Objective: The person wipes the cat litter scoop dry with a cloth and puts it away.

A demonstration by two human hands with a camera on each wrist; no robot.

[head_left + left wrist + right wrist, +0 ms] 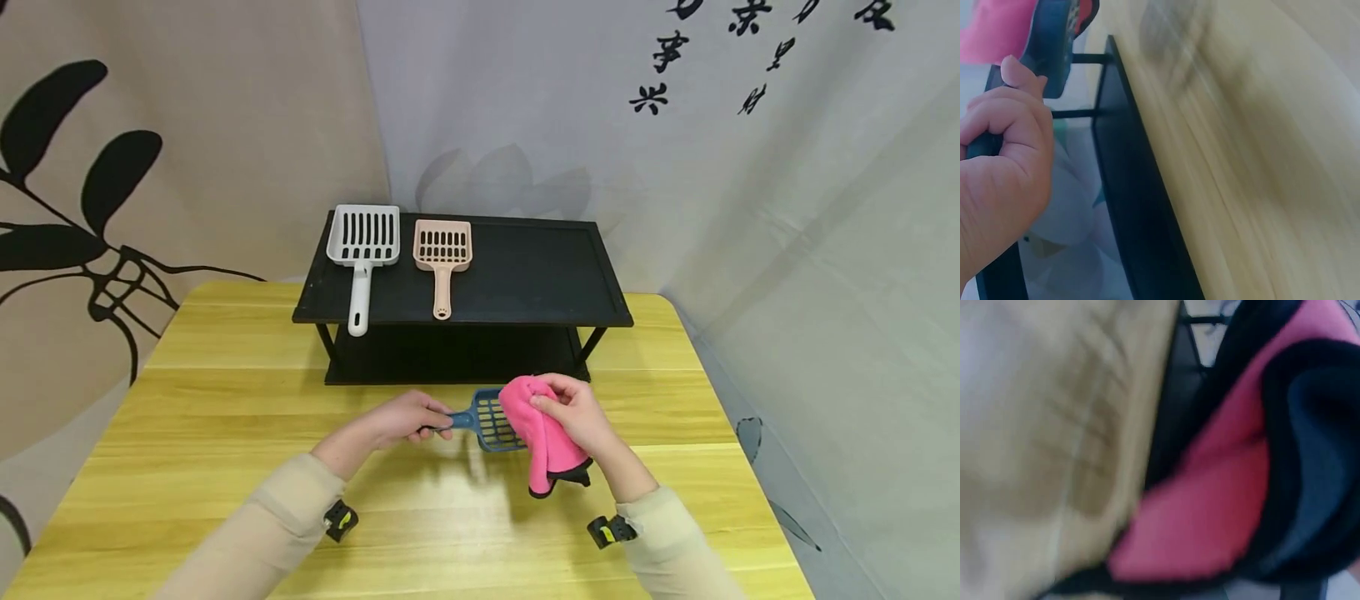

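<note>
My left hand (416,417) grips the handle of a blue slotted litter scoop (489,423), held over the wooden table with its head pointing right. In the left wrist view, the fingers of the left hand (1010,150) curl round the handle, and the scoop (1050,50) appears edge-on. A pink cloth with black edging (551,446) hangs from my right hand (576,412), pinched between thumb and fingers. It covers the far right part of the scoop's head. Seen from the right wrist, the cloth (1204,519) fills much of the view, blurred, and hides the scoop.
Behind the hands stands a black two-tier rack (532,271). On its top lie a white litter scoop (362,287) and a smaller peach one (442,287), handles toward me. The wooden table (435,533) reaches back to a printed cloth backdrop (495,92).
</note>
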